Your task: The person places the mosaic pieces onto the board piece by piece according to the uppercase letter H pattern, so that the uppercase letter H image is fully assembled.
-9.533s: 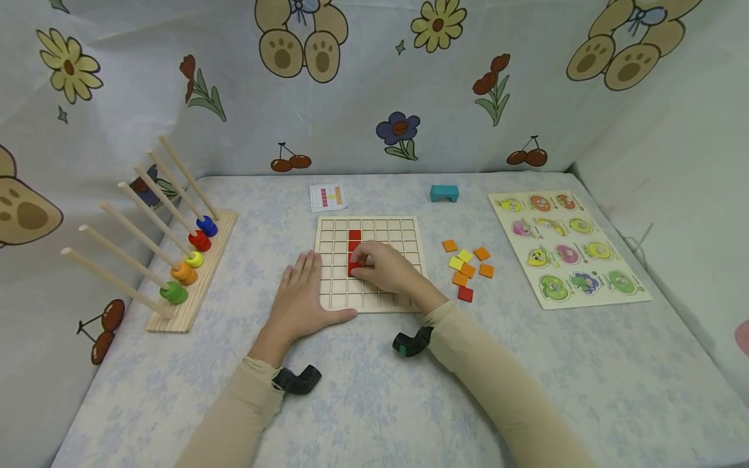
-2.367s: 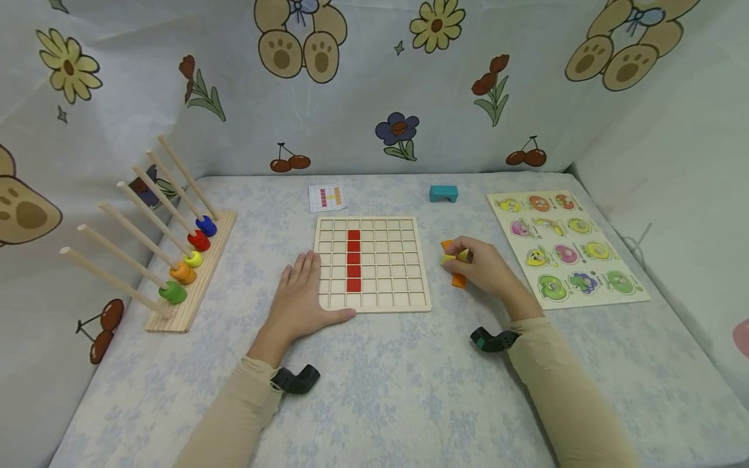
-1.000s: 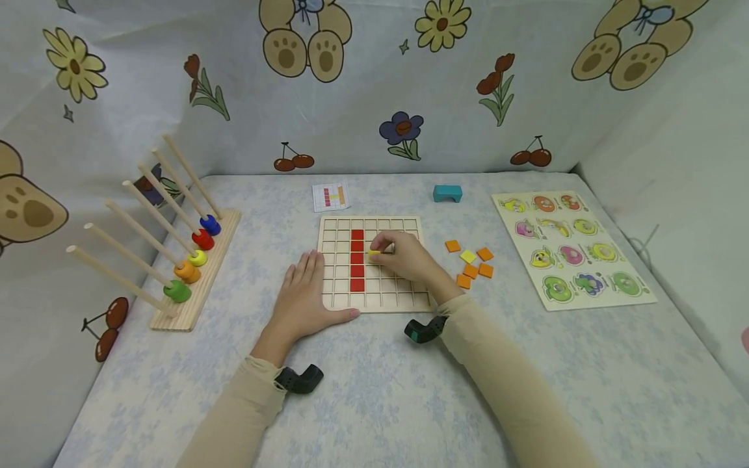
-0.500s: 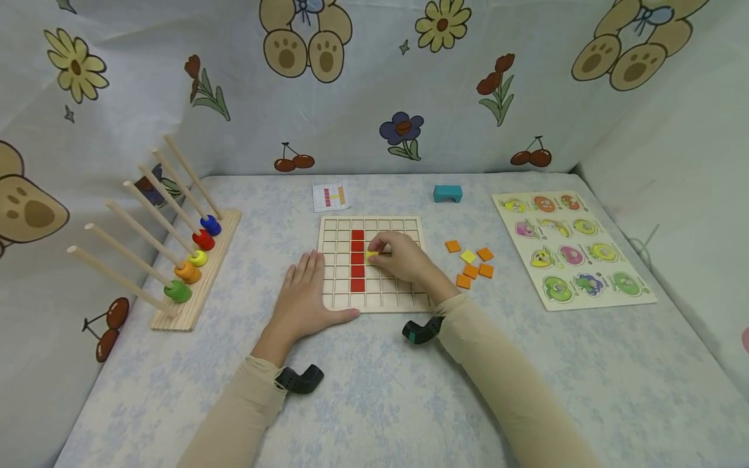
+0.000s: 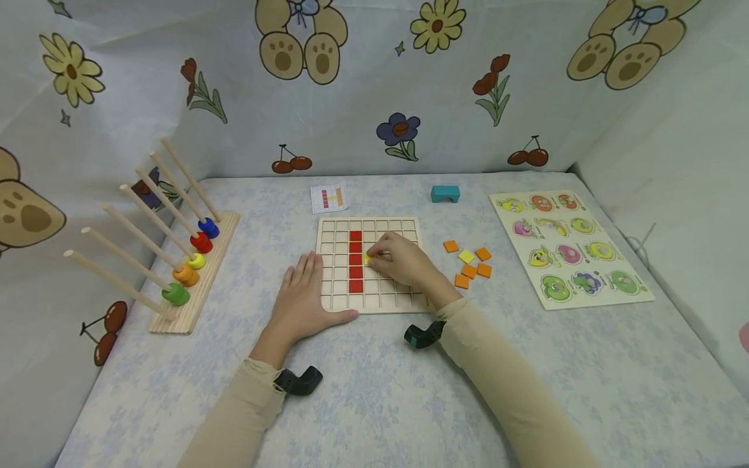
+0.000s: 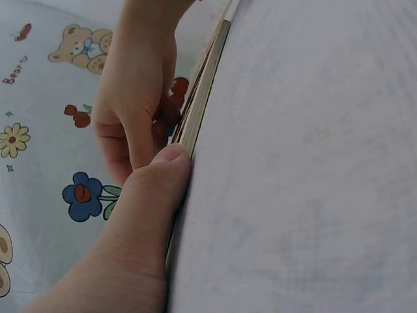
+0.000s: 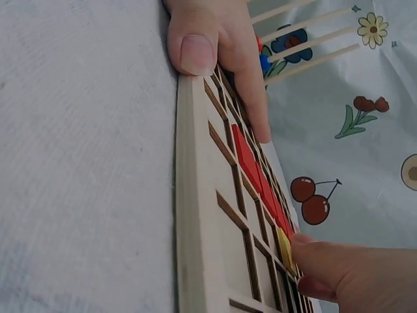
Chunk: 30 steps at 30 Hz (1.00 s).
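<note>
My right hand (image 5: 404,263) pinches a small yellow square tile (image 5: 367,259) over the wooden grid board (image 5: 341,303), just right of a column of red tiles (image 5: 355,260). In the right wrist view, the thumb touches the yellow tile (image 7: 285,249), which lies at a cell beside the red tiles (image 7: 246,158). My left hand (image 5: 304,296) lies flat with straight fingers along the board's left side, its thumb at the front edge. In the left wrist view, that thumb (image 6: 146,202) presses against the board's edge (image 6: 203,98).
Several orange tiles (image 5: 484,270) and one yellow tile (image 5: 466,256) lie right of the board. Behind it are a pattern card (image 5: 329,199) and a teal block (image 5: 445,194). A peg stand with coloured rings (image 5: 201,286) stands left, a fruit puzzle board (image 5: 570,250) right.
The red column has grown downward and the loose red tile has left the pile. My right hand took a yellow tile, brought it left and lowered it beside the column. The left hand stayed put.
</note>
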Motion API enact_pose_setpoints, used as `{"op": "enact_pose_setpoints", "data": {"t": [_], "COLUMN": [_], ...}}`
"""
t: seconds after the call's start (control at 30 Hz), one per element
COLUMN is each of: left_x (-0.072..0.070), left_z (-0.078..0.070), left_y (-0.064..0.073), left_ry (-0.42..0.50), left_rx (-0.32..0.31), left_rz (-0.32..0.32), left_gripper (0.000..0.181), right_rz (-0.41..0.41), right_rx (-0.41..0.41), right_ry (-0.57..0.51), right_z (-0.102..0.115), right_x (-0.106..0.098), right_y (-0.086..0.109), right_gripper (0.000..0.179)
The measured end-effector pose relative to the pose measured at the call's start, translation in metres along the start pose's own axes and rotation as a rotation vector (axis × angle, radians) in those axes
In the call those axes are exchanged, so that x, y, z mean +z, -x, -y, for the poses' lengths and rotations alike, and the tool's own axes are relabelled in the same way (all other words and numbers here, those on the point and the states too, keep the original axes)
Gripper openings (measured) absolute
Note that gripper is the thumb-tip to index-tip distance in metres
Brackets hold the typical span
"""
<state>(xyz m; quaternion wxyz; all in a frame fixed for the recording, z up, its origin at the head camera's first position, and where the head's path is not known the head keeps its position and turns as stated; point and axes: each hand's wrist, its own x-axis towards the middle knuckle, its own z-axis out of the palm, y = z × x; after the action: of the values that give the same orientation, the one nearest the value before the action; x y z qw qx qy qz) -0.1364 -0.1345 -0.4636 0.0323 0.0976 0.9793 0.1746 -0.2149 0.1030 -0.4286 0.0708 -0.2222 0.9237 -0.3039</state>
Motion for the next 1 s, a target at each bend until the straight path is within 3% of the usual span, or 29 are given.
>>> {"op": "enact_pose_setpoints", "data": {"t": [0.27,0.63,1.0], "left_x": [0.001,0.001,0.0], "left_z": [-0.001,0.0,0.001], "left_y": [-0.001,0.001,0.001], "left_ry": [0.006,0.017,0.012], "left_rx": [-0.005,-0.004,0.003], "left_rz": [0.002,0.001,-0.003], "left_gripper": [0.144,0.142,0.143], "right_rz": [-0.059,-0.19,-0.221], "right_rx": [0.0,0.091,0.222], "right_ry": [-0.084,-0.108,-0.083], "right_z": [-0.021,-0.072,-0.109], "right_x": [-0.014,-0.045,-0.068], "right_y": [0.017,0.046,0.071], "right_gripper": [0.028,0.028,0.03]}}
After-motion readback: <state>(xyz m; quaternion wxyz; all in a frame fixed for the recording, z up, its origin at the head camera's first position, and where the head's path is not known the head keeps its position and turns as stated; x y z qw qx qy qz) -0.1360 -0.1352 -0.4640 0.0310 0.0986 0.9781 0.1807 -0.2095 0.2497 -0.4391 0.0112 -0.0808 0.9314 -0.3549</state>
